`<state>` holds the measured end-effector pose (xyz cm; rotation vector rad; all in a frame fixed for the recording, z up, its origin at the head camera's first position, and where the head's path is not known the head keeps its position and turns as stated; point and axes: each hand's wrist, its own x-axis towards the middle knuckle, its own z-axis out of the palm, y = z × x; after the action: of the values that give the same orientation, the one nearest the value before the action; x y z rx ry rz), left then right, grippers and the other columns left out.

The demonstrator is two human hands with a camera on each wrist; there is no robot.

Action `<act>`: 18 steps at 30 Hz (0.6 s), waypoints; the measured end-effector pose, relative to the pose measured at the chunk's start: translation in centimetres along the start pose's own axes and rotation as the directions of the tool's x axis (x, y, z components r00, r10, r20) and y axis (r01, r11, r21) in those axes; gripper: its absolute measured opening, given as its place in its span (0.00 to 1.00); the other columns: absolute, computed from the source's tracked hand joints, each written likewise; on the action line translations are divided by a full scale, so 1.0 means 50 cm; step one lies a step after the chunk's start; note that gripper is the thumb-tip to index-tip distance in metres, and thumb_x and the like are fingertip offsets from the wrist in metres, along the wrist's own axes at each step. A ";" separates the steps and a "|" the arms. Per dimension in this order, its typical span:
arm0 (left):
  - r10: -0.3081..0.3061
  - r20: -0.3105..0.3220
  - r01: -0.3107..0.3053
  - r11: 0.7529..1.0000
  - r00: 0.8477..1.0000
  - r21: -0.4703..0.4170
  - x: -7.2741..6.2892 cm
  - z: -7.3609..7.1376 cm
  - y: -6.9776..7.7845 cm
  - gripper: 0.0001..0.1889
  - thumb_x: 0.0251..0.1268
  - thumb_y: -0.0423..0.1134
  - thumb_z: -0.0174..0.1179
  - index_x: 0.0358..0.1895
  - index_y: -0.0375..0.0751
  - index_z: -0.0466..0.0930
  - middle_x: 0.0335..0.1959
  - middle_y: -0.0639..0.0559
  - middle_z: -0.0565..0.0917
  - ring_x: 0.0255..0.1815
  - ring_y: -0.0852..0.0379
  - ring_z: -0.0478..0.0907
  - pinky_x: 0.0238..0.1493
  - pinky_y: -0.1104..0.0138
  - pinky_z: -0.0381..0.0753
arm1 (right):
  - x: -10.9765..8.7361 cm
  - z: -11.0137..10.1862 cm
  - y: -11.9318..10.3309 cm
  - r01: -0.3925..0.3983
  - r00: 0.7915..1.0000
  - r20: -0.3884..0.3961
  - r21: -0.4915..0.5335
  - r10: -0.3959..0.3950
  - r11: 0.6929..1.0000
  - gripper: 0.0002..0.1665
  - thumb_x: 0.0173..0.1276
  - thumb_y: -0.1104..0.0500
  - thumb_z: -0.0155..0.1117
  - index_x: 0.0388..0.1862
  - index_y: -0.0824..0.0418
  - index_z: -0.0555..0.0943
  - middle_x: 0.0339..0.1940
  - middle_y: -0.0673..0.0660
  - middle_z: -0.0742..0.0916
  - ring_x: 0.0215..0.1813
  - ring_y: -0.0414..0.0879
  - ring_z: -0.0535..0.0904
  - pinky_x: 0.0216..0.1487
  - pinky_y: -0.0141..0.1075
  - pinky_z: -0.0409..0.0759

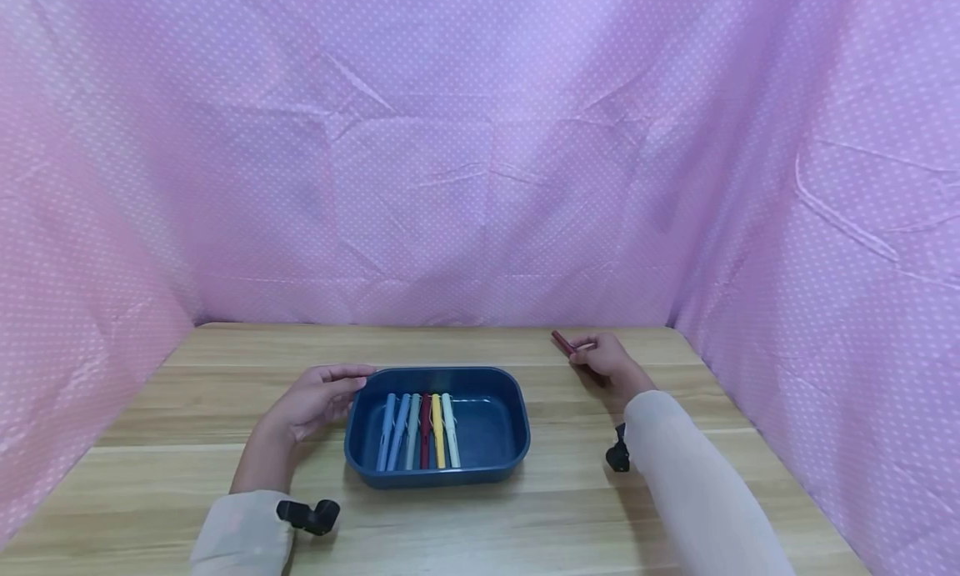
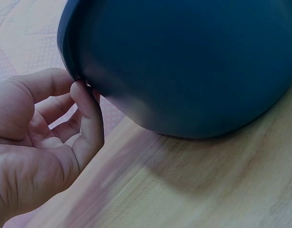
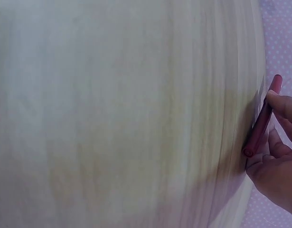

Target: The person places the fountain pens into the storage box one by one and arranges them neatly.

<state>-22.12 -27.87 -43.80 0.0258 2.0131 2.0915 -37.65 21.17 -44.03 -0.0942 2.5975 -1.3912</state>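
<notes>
My left hand [image 1: 317,399] pinches the upper left rim of a dark blue rectangular tray [image 1: 491,478]; in the left wrist view the thumb and a finger meet on that rim. Inside the tray several pens stand side by side in its left half: blue ones [image 1: 386,433], a grey-green one [image 1: 413,433], a dark red one [image 1: 425,433], a yellow one [image 1: 438,433] and a pale mint one [image 1: 450,433]. Over the table's far right part, my right hand [image 1: 609,363] holds another dark red pen [image 3: 261,124] between thumb and fingers.
The tray stands on a light wooden table [image 1: 555,526]. Pink cloth with white dots [image 1: 450,184] hangs behind the table and along both sides. A black wrist camera [image 1: 310,517] sits on the left sleeve, and a second black camera [image 1: 618,453] on the right.
</notes>
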 end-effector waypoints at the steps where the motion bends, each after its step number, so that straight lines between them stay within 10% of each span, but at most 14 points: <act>1: 0.000 -0.001 0.000 1.000 1.000 -0.003 0.000 0.000 0.000 0.15 0.75 0.36 0.61 0.61 0.38 0.82 0.49 0.54 0.87 0.44 0.60 0.82 0.46 0.67 0.84 | -0.001 -0.001 -0.001 0.002 1.000 -0.001 -0.006 -0.002 1.000 0.19 0.71 0.67 0.66 0.59 0.70 0.80 0.50 0.64 0.84 0.48 0.50 0.77 0.45 0.34 0.75; 18: -0.007 0.004 0.007 1.000 1.000 0.002 -0.004 0.003 -0.001 0.16 0.75 0.36 0.61 0.62 0.37 0.81 0.49 0.53 0.87 0.43 0.60 0.82 0.46 0.66 0.84 | -0.004 -0.019 -0.005 0.050 0.998 0.048 -0.016 -0.050 0.999 0.19 0.72 0.65 0.65 0.59 0.73 0.78 0.44 0.61 0.85 0.40 0.46 0.78 0.38 0.34 0.78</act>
<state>-21.90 -27.75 -43.81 0.0236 2.0106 2.0835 -37.63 21.84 -43.26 -0.1934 2.5854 -1.3661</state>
